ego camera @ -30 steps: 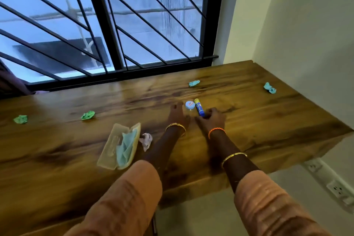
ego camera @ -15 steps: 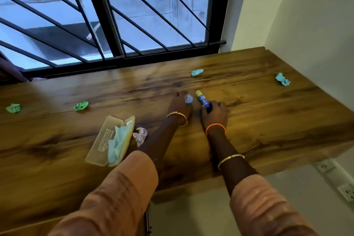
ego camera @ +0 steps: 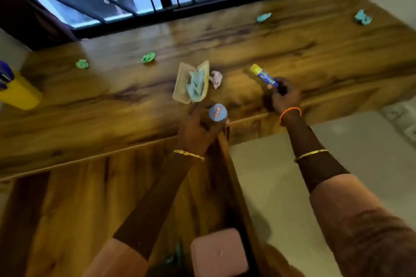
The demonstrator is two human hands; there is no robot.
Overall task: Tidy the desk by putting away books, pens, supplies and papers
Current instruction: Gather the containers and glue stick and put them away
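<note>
While the left hand (ego camera: 198,128) holds a small round tin (ego camera: 217,112) and the right hand (ego camera: 284,96) a glue stick (ego camera: 265,75), paper balls (ego camera: 148,57) beyond both hands wait on the tabletop (ego camera: 292,51)

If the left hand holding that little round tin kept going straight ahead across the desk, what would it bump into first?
Most likely the open plastic case with the teal cloth, lying just beyond the left hand and its round tin. Depth is hard to judge; the hand may pass above it.

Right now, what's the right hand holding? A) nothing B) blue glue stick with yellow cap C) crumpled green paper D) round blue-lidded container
B: the right hand grips the blue glue stick by its lower end, yellow cap pointing away; the round container is in the left hand.
</note>
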